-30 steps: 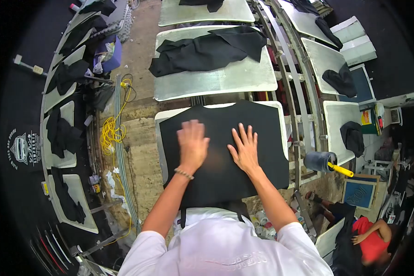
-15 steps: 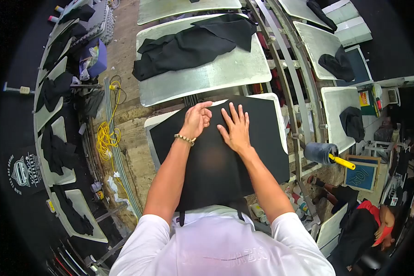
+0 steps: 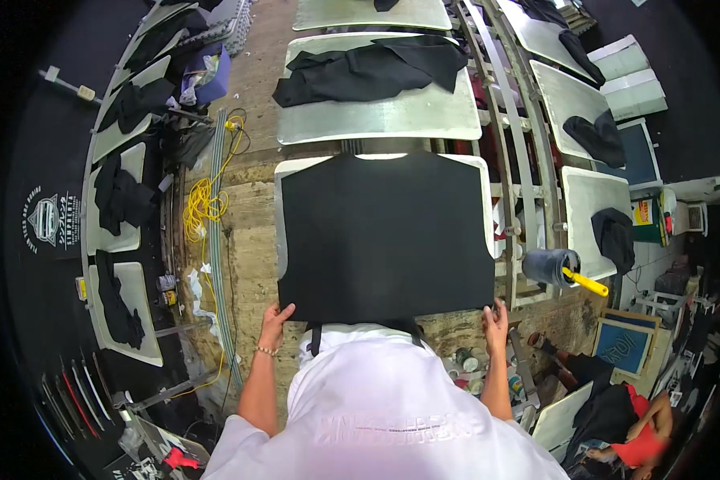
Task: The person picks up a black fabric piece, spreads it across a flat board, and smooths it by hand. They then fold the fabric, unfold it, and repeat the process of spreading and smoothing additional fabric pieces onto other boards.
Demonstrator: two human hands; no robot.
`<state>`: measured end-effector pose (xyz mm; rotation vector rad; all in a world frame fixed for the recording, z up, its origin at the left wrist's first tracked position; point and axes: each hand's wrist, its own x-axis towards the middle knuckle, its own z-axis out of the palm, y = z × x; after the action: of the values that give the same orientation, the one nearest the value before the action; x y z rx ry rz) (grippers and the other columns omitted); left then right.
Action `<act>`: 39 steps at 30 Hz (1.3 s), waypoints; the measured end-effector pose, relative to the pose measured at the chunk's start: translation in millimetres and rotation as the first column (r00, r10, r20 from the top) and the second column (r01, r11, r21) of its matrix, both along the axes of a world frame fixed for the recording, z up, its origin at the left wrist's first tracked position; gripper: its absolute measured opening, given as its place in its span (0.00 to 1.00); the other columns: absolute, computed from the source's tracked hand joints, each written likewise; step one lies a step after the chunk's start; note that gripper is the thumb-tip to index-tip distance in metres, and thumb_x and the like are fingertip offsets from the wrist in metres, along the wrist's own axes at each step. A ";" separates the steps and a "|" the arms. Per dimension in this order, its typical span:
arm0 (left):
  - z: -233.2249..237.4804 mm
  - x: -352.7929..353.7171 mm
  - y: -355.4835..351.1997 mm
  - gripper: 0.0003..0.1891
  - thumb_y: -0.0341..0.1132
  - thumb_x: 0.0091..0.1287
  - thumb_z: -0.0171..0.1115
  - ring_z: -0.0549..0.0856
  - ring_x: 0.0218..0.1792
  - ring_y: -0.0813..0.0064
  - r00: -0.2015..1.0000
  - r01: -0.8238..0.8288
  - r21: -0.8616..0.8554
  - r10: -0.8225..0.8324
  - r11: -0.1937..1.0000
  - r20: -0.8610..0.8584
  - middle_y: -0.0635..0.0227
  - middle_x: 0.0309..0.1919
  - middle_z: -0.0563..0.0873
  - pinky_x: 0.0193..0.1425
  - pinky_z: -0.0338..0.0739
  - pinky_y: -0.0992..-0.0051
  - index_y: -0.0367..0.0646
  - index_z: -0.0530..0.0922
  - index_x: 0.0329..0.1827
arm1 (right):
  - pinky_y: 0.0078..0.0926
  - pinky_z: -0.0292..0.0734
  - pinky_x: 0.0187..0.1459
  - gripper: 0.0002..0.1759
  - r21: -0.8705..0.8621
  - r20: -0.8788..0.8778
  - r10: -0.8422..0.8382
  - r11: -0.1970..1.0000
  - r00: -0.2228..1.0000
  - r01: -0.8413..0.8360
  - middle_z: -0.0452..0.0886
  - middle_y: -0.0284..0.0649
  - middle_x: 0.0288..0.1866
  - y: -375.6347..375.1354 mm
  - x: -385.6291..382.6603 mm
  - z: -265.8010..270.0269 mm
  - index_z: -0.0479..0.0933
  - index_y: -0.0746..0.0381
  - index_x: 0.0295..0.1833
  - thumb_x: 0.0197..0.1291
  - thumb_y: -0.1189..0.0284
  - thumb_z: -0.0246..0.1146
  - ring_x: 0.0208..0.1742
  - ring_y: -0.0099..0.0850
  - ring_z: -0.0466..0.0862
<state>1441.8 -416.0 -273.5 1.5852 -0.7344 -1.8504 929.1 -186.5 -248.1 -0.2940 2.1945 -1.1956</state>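
A black shirt panel [image 3: 386, 240] of cut fabric lies flat and smooth over a pale metal board [image 3: 474, 162], whose light rim shows along the top and sides. At the panel's near left corner, my left hand [image 3: 274, 326] pinches the edge with the thumb on top; a beaded bracelet circles that wrist. My right hand [image 3: 496, 326] grips the near right corner, its fingers partly hidden by the cloth. The near edge of the fabric is stretched straight between both hands, just in front of my white shirt.
Beyond lies another board [image 3: 376, 124] with a crumpled black cloth [image 3: 368, 72]. On the right, a dark container [image 3: 546, 266] holds a yellow-handled tool [image 3: 588, 282]. More boards with black cloth line both sides. A yellow cord [image 3: 204, 208] lies at left; a person in red [image 3: 640, 432] sits at lower right.
My hands have moved from the panel's far middle to its two near corners and now grip them. The fabric, skewed and wrinkled before, now lies straighter and flatter on the board.
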 end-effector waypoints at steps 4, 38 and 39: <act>-5.0 1.4 20.0 0.26 0.41 0.60 0.78 0.83 0.49 0.78 0.993 0.094 -0.014 -0.095 0.995 -0.068 0.67 0.49 0.87 0.56 0.74 0.77 0.35 0.82 0.56 | 0.17 0.64 0.22 0.28 -0.077 0.342 0.130 0.991 0.931 -0.110 0.78 0.32 0.24 2.9 -28.6 1.4 0.67 0.59 0.72 0.70 0.68 0.65 0.20 0.17 0.72; 12.6 -197.9 -199.2 0.41 0.60 0.72 0.52 0.53 0.80 0.47 0.118 0.872 -0.274 0.369 0.405 0.922 0.48 0.79 0.56 0.79 0.46 0.45 0.37 0.60 0.78 | 0.63 0.45 0.76 0.41 0.505 -0.739 0.619 0.770 0.266 -0.390 0.52 0.50 0.83 -233.2 51.4 6.6 0.59 0.50 0.80 0.67 0.42 0.56 0.81 0.56 0.51; 47.7 -213.9 -185.5 0.41 0.60 0.72 0.52 0.54 0.79 0.47 0.124 0.949 -0.177 0.207 0.262 0.970 0.49 0.79 0.57 0.79 0.47 0.44 0.38 0.60 0.78 | 0.63 0.45 0.76 0.41 0.508 -0.749 0.605 0.786 0.270 -0.353 0.53 0.50 0.83 -251.0 38.9 4.1 0.59 0.49 0.80 0.66 0.42 0.56 0.81 0.57 0.52</act>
<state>1227.9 -601.6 -225.7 1.4544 -2.6176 -0.0100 968.0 -437.5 -243.9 -1.7362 2.6925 -0.3355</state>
